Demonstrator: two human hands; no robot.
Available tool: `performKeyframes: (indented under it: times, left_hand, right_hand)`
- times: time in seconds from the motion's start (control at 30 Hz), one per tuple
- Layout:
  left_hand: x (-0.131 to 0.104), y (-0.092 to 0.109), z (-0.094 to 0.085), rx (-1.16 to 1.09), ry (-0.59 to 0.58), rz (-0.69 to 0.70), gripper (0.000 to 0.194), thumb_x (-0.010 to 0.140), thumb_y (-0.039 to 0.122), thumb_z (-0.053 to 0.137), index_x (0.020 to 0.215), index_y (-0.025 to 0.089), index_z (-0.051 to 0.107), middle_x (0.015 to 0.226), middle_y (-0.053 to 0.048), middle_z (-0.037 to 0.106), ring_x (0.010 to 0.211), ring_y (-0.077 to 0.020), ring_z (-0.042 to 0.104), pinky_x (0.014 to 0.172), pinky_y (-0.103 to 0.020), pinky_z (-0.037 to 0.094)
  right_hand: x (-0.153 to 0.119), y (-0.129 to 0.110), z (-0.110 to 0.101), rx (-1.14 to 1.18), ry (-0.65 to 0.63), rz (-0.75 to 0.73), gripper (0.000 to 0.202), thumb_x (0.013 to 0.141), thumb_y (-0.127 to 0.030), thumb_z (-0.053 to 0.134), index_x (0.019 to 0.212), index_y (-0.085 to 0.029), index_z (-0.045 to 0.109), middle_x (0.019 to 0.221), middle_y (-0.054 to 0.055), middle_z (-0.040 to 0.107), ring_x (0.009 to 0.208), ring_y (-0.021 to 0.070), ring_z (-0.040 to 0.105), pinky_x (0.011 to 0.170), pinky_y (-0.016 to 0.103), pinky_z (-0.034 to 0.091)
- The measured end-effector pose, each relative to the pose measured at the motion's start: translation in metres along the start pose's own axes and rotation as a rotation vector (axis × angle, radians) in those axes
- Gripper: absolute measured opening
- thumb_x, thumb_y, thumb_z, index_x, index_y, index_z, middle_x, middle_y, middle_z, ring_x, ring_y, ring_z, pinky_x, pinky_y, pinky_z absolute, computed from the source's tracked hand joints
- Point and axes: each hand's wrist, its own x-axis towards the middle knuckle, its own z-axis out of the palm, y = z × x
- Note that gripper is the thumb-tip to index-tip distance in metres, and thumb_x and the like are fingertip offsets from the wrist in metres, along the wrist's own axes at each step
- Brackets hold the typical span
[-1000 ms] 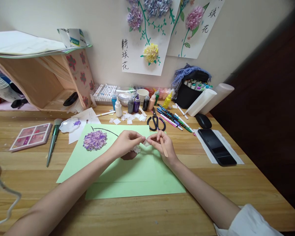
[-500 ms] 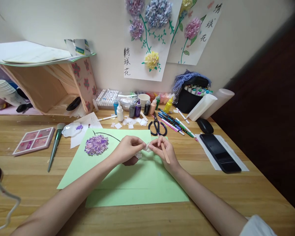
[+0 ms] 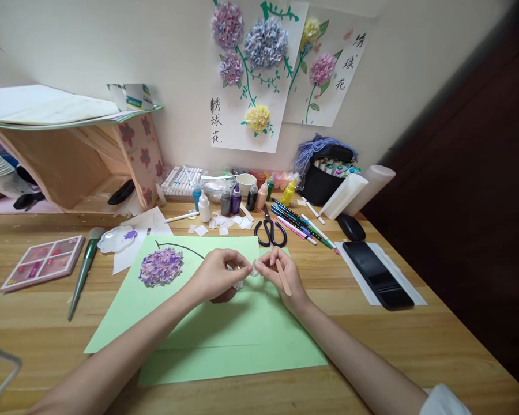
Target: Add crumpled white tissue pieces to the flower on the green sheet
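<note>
Over the green paper (image 3: 207, 363), my left hand (image 3: 222, 274) pinches a small white paper piece (image 3: 255, 268) between thumb and forefinger; more white paper shows under its fingers. My right hand (image 3: 285, 276) meets it from the other side, fingertips closed on the same piece, while a wooden stick (image 3: 284, 278) is tucked in its fingers. A purple paper flower (image 3: 161, 267) is on the green paper at the left, with a dark curved stem line running toward my left hand.
Black scissors (image 3: 270, 231), white paper squares (image 3: 223, 222), paint bottles (image 3: 236, 200) and pens (image 3: 303, 222) lie beyond the paper. A brush (image 3: 84, 271) and palette (image 3: 116, 238) are left; a phone (image 3: 378, 274) and mouse (image 3: 351, 227) are right. Flower pictures (image 3: 246, 75) hang on the wall.
The view has shifted, so the table items appear slightly lower and further left. Both hands remain pinched together at the white piece, with the stick still in my right hand.
</note>
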Motion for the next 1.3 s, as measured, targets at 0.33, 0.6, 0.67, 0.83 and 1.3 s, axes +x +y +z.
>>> performKeyframes:
  times: [0.33, 0.6, 0.67, 0.83, 1.3]
  left_hand:
    - [-0.002, 0.000, 0.002, -0.052, -0.053, -0.093, 0.027, 0.076, 0.038, 0.054, 0.074, 0.014, 0.066, 0.046, 0.004, 0.053, 0.036, -0.0080, 0.045, 0.038, -0.019, 0.033]
    - [-0.001, -0.003, 0.002, -0.069, -0.095, -0.118, 0.030, 0.075, 0.043, 0.056, 0.076, 0.015, 0.067, 0.048, 0.003, 0.053, 0.032, -0.0077, 0.044, 0.032, -0.018, 0.027]
    - [-0.001, -0.004, 0.002, -0.082, -0.110, -0.129, 0.031, 0.075, 0.045, 0.056, 0.078, 0.015, 0.066, 0.048, 0.003, 0.054, 0.031, -0.0081, 0.043, 0.031, -0.019, 0.026]
    - [-0.001, -0.005, 0.002, 0.036, 0.011, -0.035, 0.027, 0.074, 0.041, 0.057, 0.073, 0.015, 0.066, 0.056, 0.000, 0.062, 0.044, -0.0112, 0.052, 0.043, -0.021, 0.037]
    - [-0.010, -0.008, 0.012, 0.675, 0.325, 0.379, 0.018, 0.083, 0.025, 0.052, 0.080, 0.020, 0.069, 0.074, -0.003, 0.070, 0.069, -0.0162, 0.061, 0.065, -0.027, 0.040]
  right_hand:
    - [0.000, -0.002, 0.000, 0.006, -0.005, 0.006, 0.040, 0.064, -0.034, 0.077, 0.067, -0.021, 0.039, 0.067, -0.002, 0.061, 0.058, 0.0122, 0.055, 0.055, 0.025, 0.042]
    - [0.000, 0.000, -0.002, 0.014, -0.027, -0.008, 0.037, 0.067, -0.029, 0.075, 0.068, -0.022, 0.039, 0.069, -0.002, 0.062, 0.059, 0.0120, 0.056, 0.059, 0.026, 0.044]
    - [0.000, 0.001, -0.002, 0.000, -0.031, -0.008, 0.037, 0.067, -0.030, 0.075, 0.068, -0.022, 0.039, 0.068, -0.003, 0.061, 0.059, 0.0123, 0.056, 0.058, 0.026, 0.045]
    - [-0.003, -0.002, 0.000, -0.131, 0.093, -0.147, 0.034, 0.069, -0.028, 0.073, 0.071, -0.023, 0.040, 0.078, 0.001, 0.062, 0.070, 0.0157, 0.060, 0.065, 0.030, 0.047]
    - [-0.019, -0.004, 0.017, -0.054, 0.092, -0.056, 0.032, 0.074, -0.032, 0.070, 0.071, -0.023, 0.040, 0.088, 0.004, 0.064, 0.088, 0.0201, 0.065, 0.076, 0.034, 0.053]
